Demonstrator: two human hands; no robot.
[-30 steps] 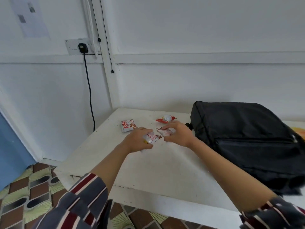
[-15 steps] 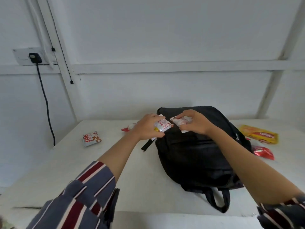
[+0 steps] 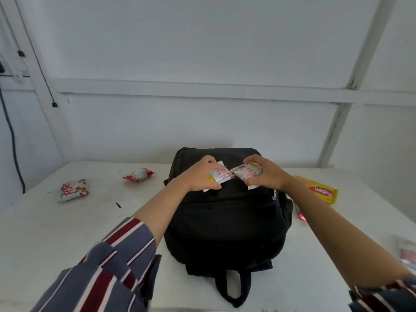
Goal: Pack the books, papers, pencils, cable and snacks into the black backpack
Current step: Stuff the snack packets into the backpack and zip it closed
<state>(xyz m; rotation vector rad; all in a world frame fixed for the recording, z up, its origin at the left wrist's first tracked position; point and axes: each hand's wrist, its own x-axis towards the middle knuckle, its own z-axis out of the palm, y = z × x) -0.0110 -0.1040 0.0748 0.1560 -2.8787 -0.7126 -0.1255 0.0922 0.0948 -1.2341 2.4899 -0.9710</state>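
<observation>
The black backpack lies flat on the white table, its handle loop towards me. Above its upper part my left hand grips a small white, red and yellow snack packet. Beside it my right hand grips a second small packet of the same kind. The two packets nearly touch. A silver zipper pull shows just below my right wrist. Whether the backpack's compartment is open I cannot tell.
On the table to the left lie a white and red snack bag and a red packet. To the right are a yellow biscuit pack, a red wrapper by the backpack, and a blurred packet at the edge.
Both hands carried their packets from the left of the table over to the backpack. The view swung right, so the backpack is now centred.
</observation>
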